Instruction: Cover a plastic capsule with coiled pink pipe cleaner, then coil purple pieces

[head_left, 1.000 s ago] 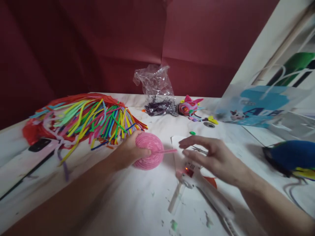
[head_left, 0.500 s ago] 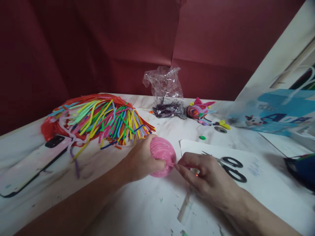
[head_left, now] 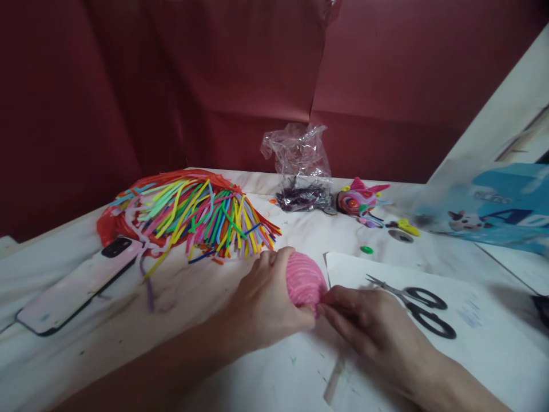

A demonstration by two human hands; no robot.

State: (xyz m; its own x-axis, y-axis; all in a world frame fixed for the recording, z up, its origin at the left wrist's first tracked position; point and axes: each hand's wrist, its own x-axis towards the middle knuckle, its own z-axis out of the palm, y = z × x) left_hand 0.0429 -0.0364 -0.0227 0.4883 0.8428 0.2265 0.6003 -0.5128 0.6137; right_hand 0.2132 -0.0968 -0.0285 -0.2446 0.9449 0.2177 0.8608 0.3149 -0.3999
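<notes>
Your left hand (head_left: 272, 303) comes in from the lower left, its forearm low and slanting upward to the right; the fingers wrap the far side of the pink ball (head_left: 305, 279) and the thumb lies along its near side, so the grip is firm. Your right hand (head_left: 375, 323) comes from the lower right, palm turned down and inward, with the other fingers curled. Its thumb and index finger pinch the ball at the lower right edge; the exact bit between the fingertips is hidden.

The ball is located between your two hands, just left of the corner of the white paper (head_left: 484, 343). Its visible part looks slightly longer from upper left to lower right, and the pinched edge points towards your right hand. The surface is fuzzy and ribbed, with fine curved rows.

On the paper lie metal scissors (head_left: 412, 303) with black handles, blades pointing to the upper left.
</notes>
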